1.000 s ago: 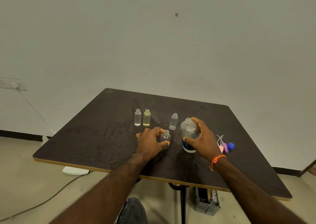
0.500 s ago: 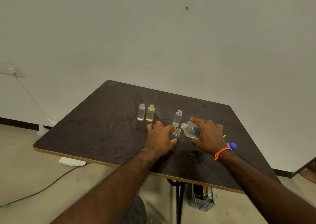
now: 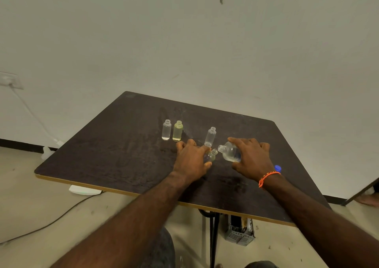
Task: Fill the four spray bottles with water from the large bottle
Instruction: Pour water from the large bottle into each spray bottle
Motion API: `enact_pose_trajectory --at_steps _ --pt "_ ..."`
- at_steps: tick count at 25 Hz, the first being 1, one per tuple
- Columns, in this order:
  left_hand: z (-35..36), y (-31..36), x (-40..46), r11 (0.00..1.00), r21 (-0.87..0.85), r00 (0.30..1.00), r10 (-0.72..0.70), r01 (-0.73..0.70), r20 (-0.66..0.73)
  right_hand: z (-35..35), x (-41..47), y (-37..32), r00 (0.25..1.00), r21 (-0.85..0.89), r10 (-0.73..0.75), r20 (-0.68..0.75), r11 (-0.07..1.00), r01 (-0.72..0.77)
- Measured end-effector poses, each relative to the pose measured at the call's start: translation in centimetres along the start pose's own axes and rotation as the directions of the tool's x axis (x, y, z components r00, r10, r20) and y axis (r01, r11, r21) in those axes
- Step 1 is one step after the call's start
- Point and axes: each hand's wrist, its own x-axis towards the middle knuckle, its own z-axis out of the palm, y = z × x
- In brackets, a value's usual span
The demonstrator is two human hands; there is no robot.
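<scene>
A dark table is standing against a pale wall, filling the middle of the view. Both forearms are reaching over its near edge.

The right hand is gripping the large bottle, fingers wrapping over its top and thumb pressing beneath, so the body is sitting in the palm while the open neck is sticking out past the fingertips, tipping leftward and down. An orange band is circling that wrist.

The left hand is clamping a small bottle, fingers curling round its lower body; only the neck and shoulder are showing beyond the fingertips, leaning right toward the large bottle's mouth, the two openings lying just apart.

A clear bottle is standing upright just behind the two hands. Farther left, another clear bottle and a yellowish bottle are standing side by side, uncapped.

A blue cap is peeking out behind the right wrist.
</scene>
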Motion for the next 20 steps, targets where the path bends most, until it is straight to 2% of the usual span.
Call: enact_pose_trajectory --at_steps 20 --pt "0.31 -0.11 0.41 0.997 0.040 0.998 0.062 -0.062 0.002 -0.34 0.09 0.31 1.000 -0.066 -0.024 -0.009 0.998 0.023"
